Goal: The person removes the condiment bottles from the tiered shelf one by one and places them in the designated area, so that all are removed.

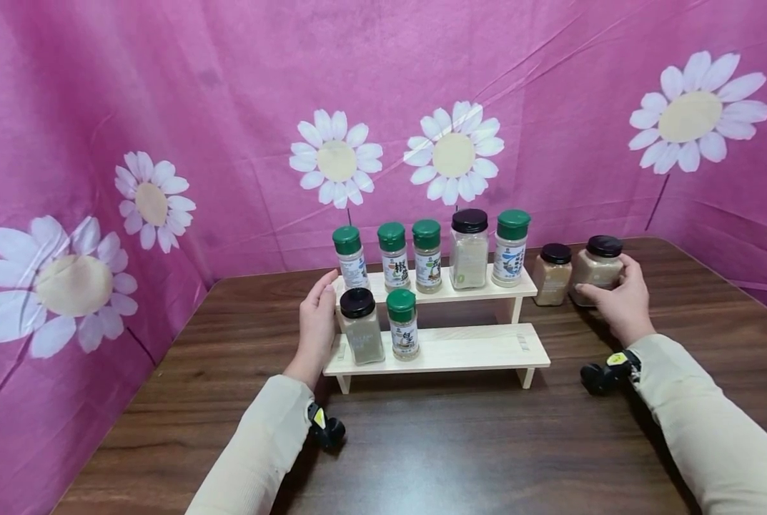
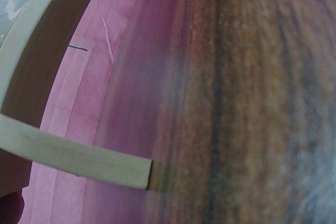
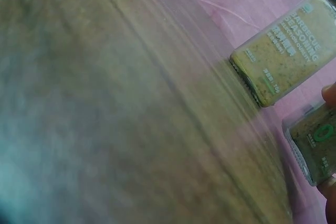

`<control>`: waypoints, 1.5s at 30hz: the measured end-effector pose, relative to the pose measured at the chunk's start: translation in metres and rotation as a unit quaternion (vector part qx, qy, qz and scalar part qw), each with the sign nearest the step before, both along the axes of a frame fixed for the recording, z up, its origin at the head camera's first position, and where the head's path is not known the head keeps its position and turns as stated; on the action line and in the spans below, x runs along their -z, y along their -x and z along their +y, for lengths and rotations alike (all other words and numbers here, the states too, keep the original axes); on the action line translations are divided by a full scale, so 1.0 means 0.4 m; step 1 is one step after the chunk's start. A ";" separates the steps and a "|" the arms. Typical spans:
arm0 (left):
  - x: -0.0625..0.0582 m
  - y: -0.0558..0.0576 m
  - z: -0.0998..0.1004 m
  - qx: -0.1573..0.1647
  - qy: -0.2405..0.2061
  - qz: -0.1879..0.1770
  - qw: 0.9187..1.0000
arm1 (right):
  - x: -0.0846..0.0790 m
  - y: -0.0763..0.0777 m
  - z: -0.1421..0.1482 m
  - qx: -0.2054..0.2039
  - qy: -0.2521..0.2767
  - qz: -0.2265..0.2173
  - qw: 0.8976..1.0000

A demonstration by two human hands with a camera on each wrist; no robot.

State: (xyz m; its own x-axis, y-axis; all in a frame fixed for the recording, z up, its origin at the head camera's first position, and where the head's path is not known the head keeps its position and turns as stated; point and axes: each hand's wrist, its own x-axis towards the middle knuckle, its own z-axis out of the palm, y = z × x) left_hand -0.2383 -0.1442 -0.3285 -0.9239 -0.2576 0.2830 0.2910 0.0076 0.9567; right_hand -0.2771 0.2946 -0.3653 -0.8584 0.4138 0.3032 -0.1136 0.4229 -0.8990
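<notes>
A two-tier wooden spice rack (image 1: 467,347) stands on the table. My left hand (image 1: 317,322) holds the left end of its upper tier; its thumb is mostly hidden in the head view. In the left wrist view, the rack (image 2: 79,156) crosses the left side. To the right of the rack, my right hand (image 1: 624,304) grips a black-lidded square seasoning jar (image 1: 598,268) between thumb and fingers. Just left of it stands another black-lidded jar (image 1: 552,277). The right wrist view shows the held jar (image 3: 310,148) below the jar labelled barbecue seasoning (image 3: 286,51).
Several green-capped shakers (image 1: 392,261) and a tall black-lidded jar (image 1: 469,254) line the upper tier. On the lower tier stand a black-lidded jar (image 1: 362,332) and a green-capped shaker (image 1: 404,329), both at the left. Behind the brown table (image 1: 454,443) hangs a pink flowered cloth (image 1: 383,57).
</notes>
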 end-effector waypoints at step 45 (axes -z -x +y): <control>0.002 -0.001 0.000 0.006 -0.011 0.001 1.000 | -0.081 -0.017 0.018 -0.098 -0.047 -0.033 0.994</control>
